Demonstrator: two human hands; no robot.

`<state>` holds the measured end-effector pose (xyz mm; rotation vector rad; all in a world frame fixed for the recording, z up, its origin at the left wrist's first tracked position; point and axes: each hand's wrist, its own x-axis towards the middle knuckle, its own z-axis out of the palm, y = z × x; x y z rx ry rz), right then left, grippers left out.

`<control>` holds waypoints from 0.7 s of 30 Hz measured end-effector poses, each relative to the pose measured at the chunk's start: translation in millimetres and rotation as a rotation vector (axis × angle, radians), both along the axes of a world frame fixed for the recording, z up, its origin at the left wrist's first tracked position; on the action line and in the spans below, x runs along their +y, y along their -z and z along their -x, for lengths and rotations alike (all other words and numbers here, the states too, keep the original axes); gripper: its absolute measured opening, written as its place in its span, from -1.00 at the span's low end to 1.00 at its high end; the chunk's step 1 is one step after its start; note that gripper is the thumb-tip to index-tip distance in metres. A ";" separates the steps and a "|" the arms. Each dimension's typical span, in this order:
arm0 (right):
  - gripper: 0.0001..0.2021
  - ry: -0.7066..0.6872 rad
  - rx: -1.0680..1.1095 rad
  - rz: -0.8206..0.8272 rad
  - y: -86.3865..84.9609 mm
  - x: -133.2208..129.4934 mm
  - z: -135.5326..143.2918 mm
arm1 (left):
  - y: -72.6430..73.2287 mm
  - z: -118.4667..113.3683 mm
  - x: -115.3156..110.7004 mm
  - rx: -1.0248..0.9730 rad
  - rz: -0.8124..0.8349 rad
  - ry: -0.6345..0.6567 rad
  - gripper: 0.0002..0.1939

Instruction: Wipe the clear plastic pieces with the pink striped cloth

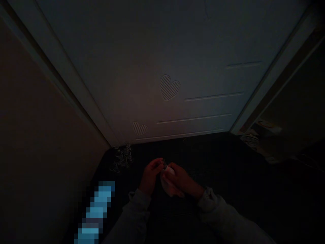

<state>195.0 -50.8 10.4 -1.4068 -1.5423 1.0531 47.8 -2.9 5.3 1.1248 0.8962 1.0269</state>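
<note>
My left hand (149, 174) is closed, its fingertips pinching a small shiny thing (164, 163). The dim light hides what kind of thing that is. Close against it, my right hand (181, 178) grips a pale, soft-looking cloth or tissue (167, 188), which hangs below the fingers. The top of the cloth reaches up to the small shiny thing, and both hands meet there. To the left, on the dark floor, lies a loose heap of several small shiny ring-like pieces (123, 156).
A pale door (114, 67) with grooved hearts and lines stands ahead, with a wall (38, 101) on the left. At the right, by the door frame, are papers or packages (269, 127). A bright pixelated strip (95, 213) shows at lower left.
</note>
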 end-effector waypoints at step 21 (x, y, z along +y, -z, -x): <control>-0.82 -0.017 -0.185 -0.082 -5.0 -3.1 0.1 | 4.8 2.4 4.7 0.014 -0.016 0.025 -0.81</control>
